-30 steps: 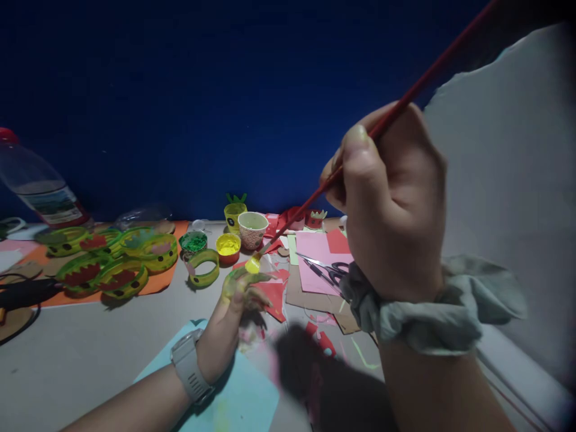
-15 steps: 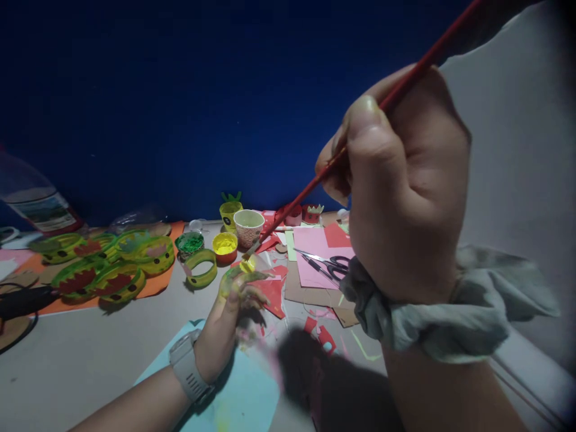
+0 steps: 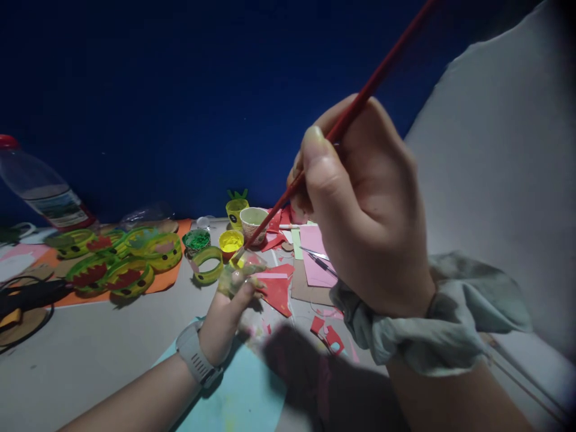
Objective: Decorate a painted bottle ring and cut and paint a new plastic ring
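Observation:
My right hand [image 3: 360,210] fills the middle right of the view, fingers pinched round a long red paintbrush [image 3: 342,129]. The brush's yellow tip [image 3: 237,262] rests on a small pale, yellow-smeared piece [image 3: 238,276] that my left hand [image 3: 225,318] holds up in its fingertips over a light blue sheet [image 3: 252,390]. The left fingers are stained with yellow-green paint. A grey watch is on my left wrist, a grey-green scrunchie on my right.
Behind the brush stand a yellow paint pot [image 3: 231,242], a green paint pot [image 3: 197,240], a paper cup [image 3: 253,223] and a loose green ring [image 3: 207,264]. Several green-and-red rings [image 3: 121,264] lie on orange paper, left. Scissors [image 3: 317,259], pink and red scraps, a plastic bottle [image 3: 45,195].
My right hand has moved left and a little down, tilting the brush steeper. The brush tip stays on the piece held by my left hand, which has shifted slightly right.

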`<control>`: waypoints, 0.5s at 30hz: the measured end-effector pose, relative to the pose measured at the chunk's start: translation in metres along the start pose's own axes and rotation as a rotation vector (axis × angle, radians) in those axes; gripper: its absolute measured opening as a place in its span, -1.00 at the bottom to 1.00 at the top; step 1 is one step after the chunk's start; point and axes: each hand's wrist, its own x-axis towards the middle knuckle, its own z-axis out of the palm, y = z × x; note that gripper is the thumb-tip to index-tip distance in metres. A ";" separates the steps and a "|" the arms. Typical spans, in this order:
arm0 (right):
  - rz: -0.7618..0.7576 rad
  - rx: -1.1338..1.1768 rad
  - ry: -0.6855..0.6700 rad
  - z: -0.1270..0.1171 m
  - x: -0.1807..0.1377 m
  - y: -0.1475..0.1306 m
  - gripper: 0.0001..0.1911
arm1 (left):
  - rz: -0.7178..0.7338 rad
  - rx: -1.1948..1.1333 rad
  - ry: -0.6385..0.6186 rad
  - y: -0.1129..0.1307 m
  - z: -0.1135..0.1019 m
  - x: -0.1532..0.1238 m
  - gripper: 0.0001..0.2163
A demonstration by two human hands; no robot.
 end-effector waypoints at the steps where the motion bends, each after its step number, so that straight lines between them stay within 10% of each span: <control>1: 0.001 0.000 0.013 0.000 0.000 0.000 -0.83 | -0.006 0.006 -0.001 0.000 0.000 0.000 -0.56; 15: -0.018 -0.021 0.102 0.003 -0.001 0.001 -0.85 | -0.086 0.012 0.001 0.003 -0.001 -0.004 -0.61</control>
